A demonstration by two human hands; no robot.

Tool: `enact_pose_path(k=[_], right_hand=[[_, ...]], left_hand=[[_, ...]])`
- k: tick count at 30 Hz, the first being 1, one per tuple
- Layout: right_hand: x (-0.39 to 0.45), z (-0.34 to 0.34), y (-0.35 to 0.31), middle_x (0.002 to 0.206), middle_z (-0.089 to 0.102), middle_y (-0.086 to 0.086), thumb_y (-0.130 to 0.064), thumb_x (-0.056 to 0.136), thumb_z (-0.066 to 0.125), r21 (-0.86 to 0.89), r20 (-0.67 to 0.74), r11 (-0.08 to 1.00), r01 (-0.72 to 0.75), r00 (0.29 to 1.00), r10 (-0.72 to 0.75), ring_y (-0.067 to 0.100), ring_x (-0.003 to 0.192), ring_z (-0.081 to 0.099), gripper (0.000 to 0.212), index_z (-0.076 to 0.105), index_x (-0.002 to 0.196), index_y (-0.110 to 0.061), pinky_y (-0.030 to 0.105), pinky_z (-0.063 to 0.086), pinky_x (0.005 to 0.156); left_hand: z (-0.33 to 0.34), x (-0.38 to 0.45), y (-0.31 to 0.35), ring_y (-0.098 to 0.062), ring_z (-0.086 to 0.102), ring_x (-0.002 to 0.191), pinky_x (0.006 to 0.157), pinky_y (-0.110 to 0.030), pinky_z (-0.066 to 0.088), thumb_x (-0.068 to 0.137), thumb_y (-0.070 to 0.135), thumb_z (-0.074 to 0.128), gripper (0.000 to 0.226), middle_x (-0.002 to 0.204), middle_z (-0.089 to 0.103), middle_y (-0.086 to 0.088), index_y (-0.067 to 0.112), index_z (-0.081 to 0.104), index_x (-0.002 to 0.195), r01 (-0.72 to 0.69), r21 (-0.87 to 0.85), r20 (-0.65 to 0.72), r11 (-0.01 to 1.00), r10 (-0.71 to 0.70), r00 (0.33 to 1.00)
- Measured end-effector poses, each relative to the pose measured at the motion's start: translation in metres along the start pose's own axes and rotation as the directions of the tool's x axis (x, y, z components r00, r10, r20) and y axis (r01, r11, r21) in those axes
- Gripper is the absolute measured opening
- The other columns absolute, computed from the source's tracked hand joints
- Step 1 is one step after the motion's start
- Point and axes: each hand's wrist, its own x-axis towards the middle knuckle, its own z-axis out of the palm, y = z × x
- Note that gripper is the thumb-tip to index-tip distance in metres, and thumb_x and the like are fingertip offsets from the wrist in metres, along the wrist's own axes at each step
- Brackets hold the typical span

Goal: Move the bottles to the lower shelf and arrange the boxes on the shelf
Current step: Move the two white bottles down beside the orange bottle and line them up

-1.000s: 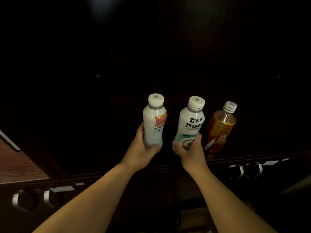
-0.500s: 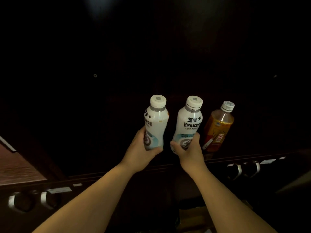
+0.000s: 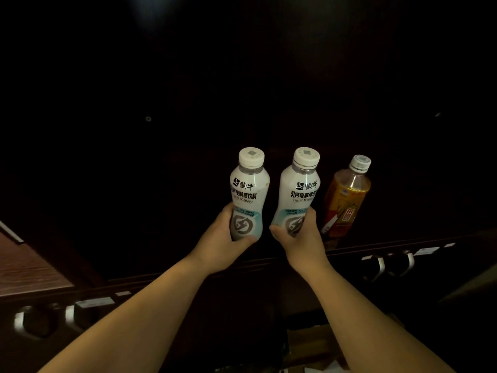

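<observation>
My left hand point(image 3: 219, 244) grips the lower part of a white milk-drink bottle point(image 3: 248, 189), label facing me. My right hand point(image 3: 301, 242) grips a second white bottle point(image 3: 301, 189) of the same kind, just to its right. Both bottles are upright inside a dark shelf recess, side by side and slightly apart. An amber tea bottle point(image 3: 347, 197) with a white cap stands free at the right of them, leaning a little right. Whether the two white bottles rest on the shelf board is hidden by my hands. No boxes are visible.
The shelf's dark front edge point(image 3: 390, 244) runs below the bottles. Metal handles sit on the fronts at lower left point(image 3: 27, 321) and right point(image 3: 379, 265). A brown wooden surface point(image 3: 27, 267) shows at the far left. A cardboard piece point(image 3: 309, 343) lies in shadow below.
The left bottle has been turned in my left hand so its printed label faces me. Both white bottles stay at about the same place; the view has shifted slightly.
</observation>
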Motion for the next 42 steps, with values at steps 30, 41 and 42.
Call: enact_pose_path(k=[30,41,42], right_hand=[[0.010,-0.022,0.001,0.118,0.065,-0.015,-0.022,0.075,0.087,-0.074,0.092,0.995,0.060,0.994,-0.053,-0.010,0.105,0.060,0.064,0.048,0.123,-0.041,0.012,0.045,0.084],[-0.023,-0.032,0.007,0.152,0.039,-0.010,-0.040,0.072,0.087,-0.113,0.073,0.993,0.039,0.997,-0.031,0.006,0.137,0.038,0.099,0.031,0.152,-0.028,0.029,0.035,0.110],[-0.030,-0.035,0.011,0.150,0.038,-0.014,-0.048,0.072,0.084,-0.130,0.058,0.991,0.029,0.998,-0.022,0.003,0.136,0.038,0.098,0.030,0.152,-0.030,0.027,0.034,0.108]], left_hand=[[0.035,0.009,0.011,-0.009,0.056,0.114,0.094,-0.036,0.051,0.060,0.034,0.093,0.089,0.126,0.055,0.007,0.028,0.043,0.134,-0.021,-0.029,-0.163,0.999,0.016,0.987],[0.028,0.007,0.001,-0.004,0.043,0.125,0.093,-0.021,0.038,0.057,0.050,0.090,0.107,0.138,0.044,0.014,0.035,0.028,0.143,-0.019,0.007,-0.096,1.000,0.020,0.995],[0.027,0.006,0.000,0.000,0.043,0.124,0.091,-0.017,0.037,0.059,0.051,0.088,0.104,0.136,0.044,0.017,0.038,0.027,0.142,-0.014,0.001,-0.086,1.000,0.014,0.996]])
